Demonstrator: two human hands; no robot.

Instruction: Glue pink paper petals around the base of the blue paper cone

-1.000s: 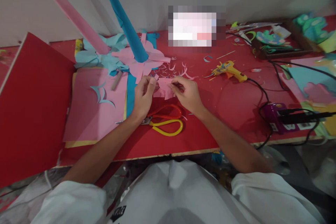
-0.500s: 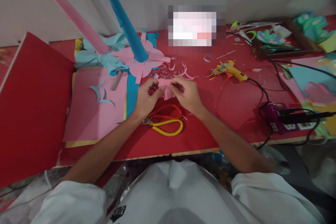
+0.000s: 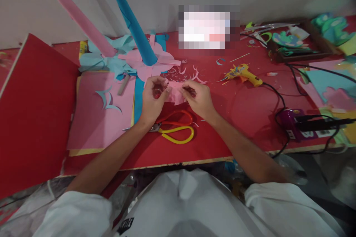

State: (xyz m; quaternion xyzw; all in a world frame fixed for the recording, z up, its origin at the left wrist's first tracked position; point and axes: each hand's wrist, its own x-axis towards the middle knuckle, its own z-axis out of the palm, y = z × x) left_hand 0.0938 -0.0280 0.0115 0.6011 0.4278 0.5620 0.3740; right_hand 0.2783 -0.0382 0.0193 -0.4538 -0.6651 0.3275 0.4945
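Between my two hands is a small pink paper piece (image 3: 175, 93) with folds and an uneven lower edge. My left hand (image 3: 152, 100) is at its left side, thumb against the paper and the index finger a little raised; the other fingers are partly hidden behind. On the other side, my right hand (image 3: 199, 98) pinches the paper's right edge between thumb and fingers. Just below the hands lie scissors (image 3: 178, 141) with one red and one yellow handle loop. A blue paper cone (image 3: 136, 29) stands on a pink flower-shaped paper base (image 3: 164, 57) beyond my left hand.
Pink paper scraps (image 3: 196, 75) litter the red table. A yellow glue gun (image 3: 247, 76) with a black cord lies to the right, near a purple box (image 3: 290, 122). Pink sheets (image 3: 105, 129) are stacked at left beside an upright red board (image 3: 36, 111). A brown tray (image 3: 308, 56) stands back right.
My left hand has shifted slightly left, with its index finger lifted away from the thumb. More of the pink paper now shows between the hands. The right hand has hardly moved.
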